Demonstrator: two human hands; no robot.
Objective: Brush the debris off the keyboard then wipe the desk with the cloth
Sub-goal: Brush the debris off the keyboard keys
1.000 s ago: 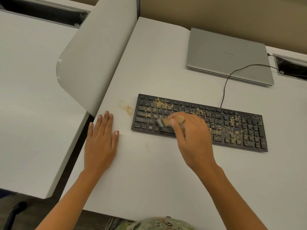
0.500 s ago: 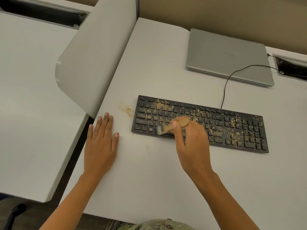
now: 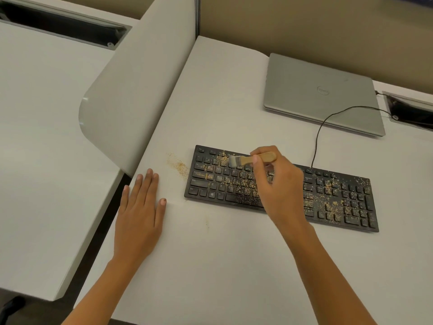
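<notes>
In the head view, the keyboard (image 3: 339, 198) is seen lying slantwise at the centre of the desk (image 3: 234, 266), its keys strewn with tan debris (image 3: 243, 187), thickest at the middle and toward three o'clock. The brush (image 3: 246, 159) is pinched by its wooden handle between the thumb and curled fingers of the right hand (image 3: 278, 186), and its bristles are set on the top key rows toward the keyboard's ten o'clock corner. The left hand (image 3: 140, 207) is laid flat on the desk at nine o'clock of the keyboard, fingers straight and pressed together. A swept pile (image 3: 179, 165) is gathered just off the keyboard's left edge. If strokes are made too hard, crumbs may be driven between the keys or flicked over the desk edge. The unheld keyboard may be slid. No cloth is seen, so the wiping is judged not yet begun.
</notes>
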